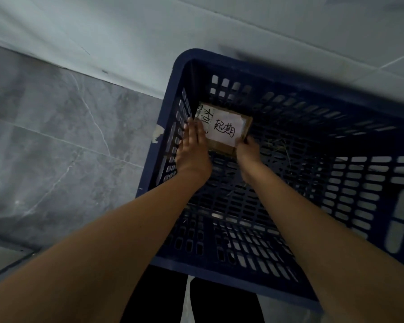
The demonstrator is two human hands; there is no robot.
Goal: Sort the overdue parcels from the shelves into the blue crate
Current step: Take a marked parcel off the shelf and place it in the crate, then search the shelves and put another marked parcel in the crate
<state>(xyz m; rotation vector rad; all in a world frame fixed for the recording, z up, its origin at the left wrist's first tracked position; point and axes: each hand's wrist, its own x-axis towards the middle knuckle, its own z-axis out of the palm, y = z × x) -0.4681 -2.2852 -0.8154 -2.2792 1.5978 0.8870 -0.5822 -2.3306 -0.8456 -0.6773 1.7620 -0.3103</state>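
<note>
A dark blue slotted crate (383, 183) stands on the floor below me. A small brown cardboard parcel (224, 128) with a white handwritten label lies on the crate's bottom in its far left corner. My left hand (193, 150) rests flat against the parcel's left side, fingers straight. My right hand (246, 150) pinches the parcel's near right corner. Both forearms reach down into the crate.
Grey marbled floor tiles (56, 148) lie to the left of the crate, and a pale wall or floor band (149, 43) runs behind it. My dark trouser legs (163, 299) show under the crate's near rim. A few dry straws lie on the crate bottom (278, 145).
</note>
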